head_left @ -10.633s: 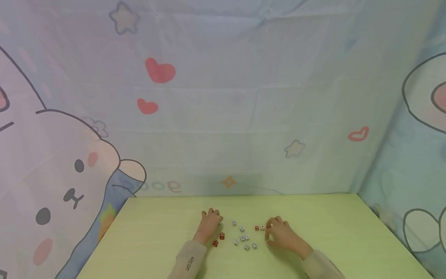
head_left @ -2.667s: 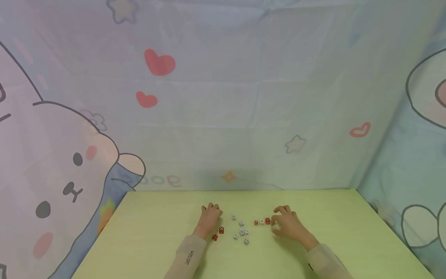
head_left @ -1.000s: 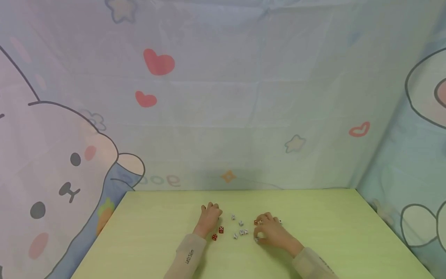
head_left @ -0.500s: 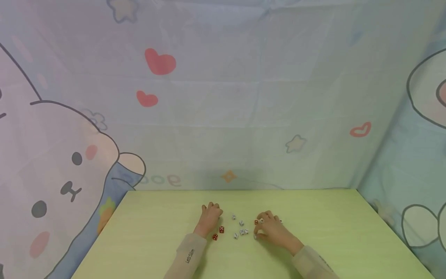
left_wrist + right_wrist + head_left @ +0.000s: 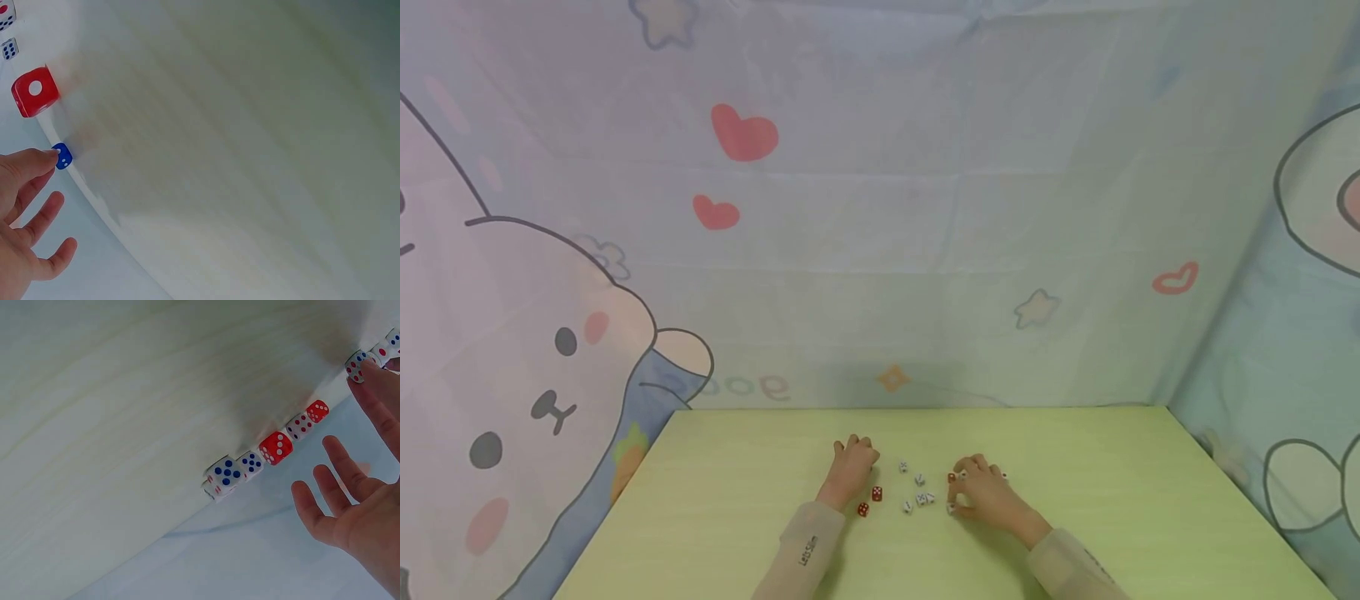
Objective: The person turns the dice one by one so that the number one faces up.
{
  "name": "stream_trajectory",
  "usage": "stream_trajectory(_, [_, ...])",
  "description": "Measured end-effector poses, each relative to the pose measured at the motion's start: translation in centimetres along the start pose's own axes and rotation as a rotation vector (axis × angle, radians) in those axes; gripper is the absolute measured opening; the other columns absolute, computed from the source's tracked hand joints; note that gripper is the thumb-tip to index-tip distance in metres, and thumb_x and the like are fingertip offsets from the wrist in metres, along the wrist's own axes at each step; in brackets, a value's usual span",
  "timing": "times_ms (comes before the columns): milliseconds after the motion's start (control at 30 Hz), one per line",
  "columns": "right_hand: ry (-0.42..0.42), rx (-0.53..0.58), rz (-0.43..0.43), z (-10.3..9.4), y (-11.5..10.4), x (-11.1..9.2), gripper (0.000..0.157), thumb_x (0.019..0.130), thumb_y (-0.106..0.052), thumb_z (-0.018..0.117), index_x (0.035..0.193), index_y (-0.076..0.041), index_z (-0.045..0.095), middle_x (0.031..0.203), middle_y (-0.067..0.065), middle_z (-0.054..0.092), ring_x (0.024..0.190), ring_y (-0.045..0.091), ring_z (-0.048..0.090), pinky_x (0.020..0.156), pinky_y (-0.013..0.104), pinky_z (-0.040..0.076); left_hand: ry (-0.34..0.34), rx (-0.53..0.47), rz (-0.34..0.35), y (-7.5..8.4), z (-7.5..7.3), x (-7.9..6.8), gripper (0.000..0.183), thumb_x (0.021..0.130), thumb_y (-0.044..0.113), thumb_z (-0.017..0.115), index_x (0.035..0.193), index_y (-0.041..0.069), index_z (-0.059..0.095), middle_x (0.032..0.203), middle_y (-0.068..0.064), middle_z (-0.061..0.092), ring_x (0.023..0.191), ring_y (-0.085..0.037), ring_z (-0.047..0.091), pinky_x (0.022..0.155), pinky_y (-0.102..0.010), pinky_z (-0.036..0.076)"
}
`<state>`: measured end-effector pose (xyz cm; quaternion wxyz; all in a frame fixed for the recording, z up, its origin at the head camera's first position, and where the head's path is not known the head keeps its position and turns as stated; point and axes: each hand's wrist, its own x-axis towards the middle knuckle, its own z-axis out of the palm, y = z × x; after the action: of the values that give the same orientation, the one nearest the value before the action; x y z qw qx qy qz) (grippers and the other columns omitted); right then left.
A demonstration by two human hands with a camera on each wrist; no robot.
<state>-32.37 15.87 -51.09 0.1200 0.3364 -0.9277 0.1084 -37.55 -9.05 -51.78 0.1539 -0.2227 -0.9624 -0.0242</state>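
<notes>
From the head view, the right hand (image 5: 992, 497) is hovering low over the worktop (image 5: 737, 492), and here's the change: it is now pinching a white die (image 5: 951, 508) that was lying loose with the others a few seconds ago, while an end die (image 5: 1004, 476), also white, is now showing at the right end of the row of dice (image 5: 952, 477). By the look of it, the row is gaining a member and the scatter is thinning, with five loose white dice (image 5: 921, 499) still lying between the hands. The left hand (image 5: 850, 468) is holding its place, two red dice (image 5: 877, 493) lying just beside it. Over to the left wrist, where the grip is closing thumb and finger on a blue die (image 5: 64, 156), with a large red die standing near. And on the right wrist, that grip is pinching its white die by thumb and finger, the other fingers spreading loose; whether the die is touching the worktop, I cannot tell. Below, the row is running red, white, red, white, then a big white die (image 5: 224, 475), another partly hiding behind it.
</notes>
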Motion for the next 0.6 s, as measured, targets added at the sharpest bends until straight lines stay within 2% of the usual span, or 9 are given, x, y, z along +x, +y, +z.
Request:
stream_trajectory(200, [0.006,-0.028,0.060,-0.3,1.0,-0.4,0.009,0.073,-0.026,0.071,0.077,-0.019,0.067,0.112,0.014,0.052,0.103,0.030,0.042,0.072,0.048,0.039,0.002,0.002,-0.006,0.0,-0.1,0.0,0.011,0.081,0.006,0.059,0.078,0.011,0.069,0.079,-0.004,0.057,0.077,-0.021,0.048,0.073,-0.048,0.040])
stream_trajectory(367, [0.044,-0.076,0.086,-0.5,2.1,-0.9,0.010,0.072,-0.025,0.073,0.076,-0.020,0.066,0.110,0.014,0.053,0.102,0.032,0.043,0.070,0.049,0.040,-0.010,-0.005,-0.011,0.1,-0.2,-0.1,0.012,0.081,0.005,0.058,0.079,0.011,0.068,0.080,-0.004,0.058,0.079,-0.022,0.049,0.075,-0.049,0.040])
stream_trajectory(600, [0.030,-0.060,0.184,-0.4,3.9,-1.4,0.009,0.072,-0.023,0.073,0.078,-0.019,0.068,0.111,0.013,0.053,0.104,0.031,0.042,0.072,0.048,0.039,-0.005,-0.006,-0.003,0.0,0.0,0.0,0.012,0.081,0.005,0.058,0.077,0.011,0.068,0.079,-0.004,0.057,0.079,-0.022,0.049,0.075,-0.048,0.040])
